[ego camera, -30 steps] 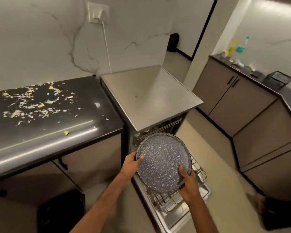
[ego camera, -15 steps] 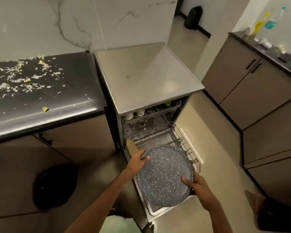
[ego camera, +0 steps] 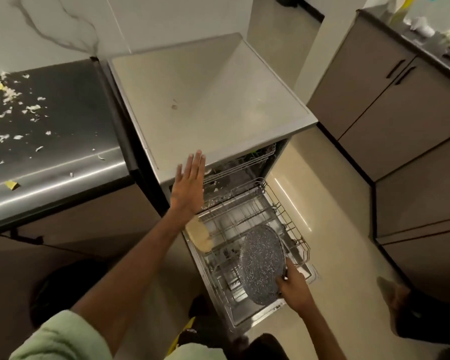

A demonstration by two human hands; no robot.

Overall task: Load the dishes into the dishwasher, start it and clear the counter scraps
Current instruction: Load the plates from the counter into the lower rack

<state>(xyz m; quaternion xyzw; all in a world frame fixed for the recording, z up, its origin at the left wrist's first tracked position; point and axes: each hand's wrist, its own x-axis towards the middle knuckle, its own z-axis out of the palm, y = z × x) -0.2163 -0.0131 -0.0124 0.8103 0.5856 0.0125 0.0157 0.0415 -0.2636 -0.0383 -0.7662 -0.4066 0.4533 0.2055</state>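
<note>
While the right hand (ego camera: 294, 287) alone carries the speckled plate (ego camera: 261, 263), I judge the grip to be the weak point. Its fingers are curled round the lower rim only, and the plate stands tilted on edge over the lower rack (ego camera: 255, 203), which is pulled out in front of the dishwasher (ego camera: 205, 100). I cannot tell if the rim already rests on the wires or hangs just above them. Because the plate is wide and held from one side, it could turn in the fingers and fall flat, or its rim could land on top of a prong instead of between two, and then it would slide when I let go. The left hand (ego camera: 189, 188) gives no help: it is flat, fingers straight and together, holding nothing, at the front edge of the dishwasher top, and whether it touches this edge I cannot say. A pale wooden piece (ego camera: 199, 236) lies at the left side of the same rack, and the plate may knock it if it goes down too far left. The scraps (ego camera: 8, 113) on the counter (ego camera: 70, 81), left of the dishwasher, are not yet cleared.
</note>
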